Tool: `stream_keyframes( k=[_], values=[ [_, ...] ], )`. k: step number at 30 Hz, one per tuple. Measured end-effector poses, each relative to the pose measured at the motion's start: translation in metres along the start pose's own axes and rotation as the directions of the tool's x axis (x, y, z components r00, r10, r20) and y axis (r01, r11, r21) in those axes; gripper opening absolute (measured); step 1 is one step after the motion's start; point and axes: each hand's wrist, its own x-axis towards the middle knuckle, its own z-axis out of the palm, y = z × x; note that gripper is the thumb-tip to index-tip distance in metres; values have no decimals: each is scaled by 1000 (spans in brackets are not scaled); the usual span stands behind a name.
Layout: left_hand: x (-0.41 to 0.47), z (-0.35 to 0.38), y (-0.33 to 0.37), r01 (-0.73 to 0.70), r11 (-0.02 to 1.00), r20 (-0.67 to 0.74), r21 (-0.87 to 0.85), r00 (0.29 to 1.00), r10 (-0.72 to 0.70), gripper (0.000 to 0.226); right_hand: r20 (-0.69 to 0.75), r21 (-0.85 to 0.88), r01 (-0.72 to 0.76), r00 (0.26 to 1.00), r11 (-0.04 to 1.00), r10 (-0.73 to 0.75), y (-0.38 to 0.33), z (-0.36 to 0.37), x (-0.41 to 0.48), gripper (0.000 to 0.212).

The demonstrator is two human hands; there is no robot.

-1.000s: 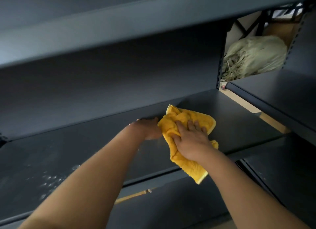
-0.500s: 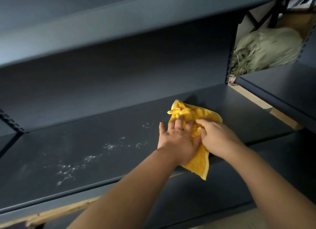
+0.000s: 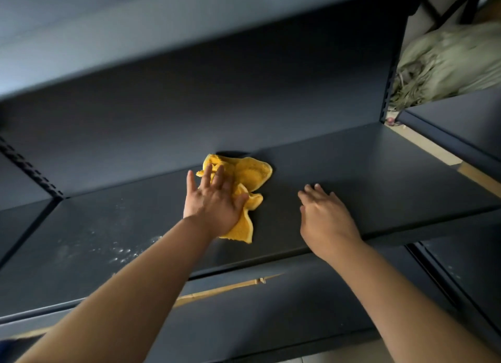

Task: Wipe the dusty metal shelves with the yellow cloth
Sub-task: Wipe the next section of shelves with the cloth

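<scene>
Here, item by item, is what we record.

Cloth point(image 3: 252, 173): yellow, crumpled, lying on the shelf point(image 3: 366, 178) near its middle, reaching towards the back panel point(image 3: 217, 105).

Left hand point(image 3: 214, 202): flat on the cloth, fingers spread, palm pressing it to the metal; nothing pinched.

Right hand point(image 3: 325, 216): beside the cloth and apart from it, resting on bare shelf near the front edge, fingers relaxed, holding nothing.

Step in hand, as we judge it: the wiping stroke itself, cloth under one palm, the other hand bracing.

Dust point(image 3: 122, 251): pale specks to the left of the cloth, towards the front edge. The metal to the right of the cloth looks clean to us.

Next move, in our view: drag the cloth leftwards over the specks with even pressure, keeping it under the palm so it does not bunch or slide off the front edge.

Surroundings: dark metal shelving; an upper shelf point(image 3: 135, 37) overhead; a slotted upright point(image 3: 27, 167) at left; a wooden strip point(image 3: 230, 288) below the front edge; a pale green sack point(image 3: 455, 62) in the bay at upper right; a lower shelf point(image 3: 466, 270) at right with faint specks, so more wiping remains.
</scene>
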Motion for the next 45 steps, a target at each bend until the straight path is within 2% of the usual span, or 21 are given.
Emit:
stream_keyframes(
  k=[3, 7, 12, 17, 22, 27, 33, 36, 40, 45],
  values=[
    [13, -6, 19, 1, 995, 29, -105, 1000, 2, 77, 4, -40, -4, 1000, 999, 4, -3, 1, 2, 49],
    [36, -18, 62, -23, 989, 110, -149, 993, 40, 63, 52, -80, -4, 999, 997, 8, -3, 0, 6, 51],
    [41, -8, 61, -70, 986, 81, -149, 993, 83, 59, 96, -79, -22, 995, 997, 29, -5, -6, 6, 51],
    [29, 7, 10, 89, 968, 77, -236, 994, -72, 59, 111, -94, -103, 987, 990, 113, -26, -14, 5, 51],
    [11, 24, -49, 169, 964, 109, -207, 983, -149, 58, 101, -12, 26, 995, 1000, -24, -53, -7, 1, 55],
    [-10, 40, -103, 267, 956, 157, -122, 956, -247, 63, 136, -6, 57, 989, 998, -56, -53, -3, -1, 55],
    [-16, 20, -75, 429, 891, 294, -149, 880, -374, 61, 184, 4, 61, 981, 998, -61, -50, -3, 1, 53],
    [-24, 9, -39, 381, 908, 254, -176, 909, -332, 62, 183, -13, 51, 982, 999, -48, -52, -1, 0, 57],
    [-44, 0, 1, 202, 962, 153, -184, 973, -175, 60, 186, -41, 30, 982, 999, -22, -57, -3, 1, 57],
    [-71, 9, -16, 70, 979, 116, -194, 992, -48, 62, 195, -43, 64, 979, 997, -55, -84, -4, 1, 54]
  ],
)
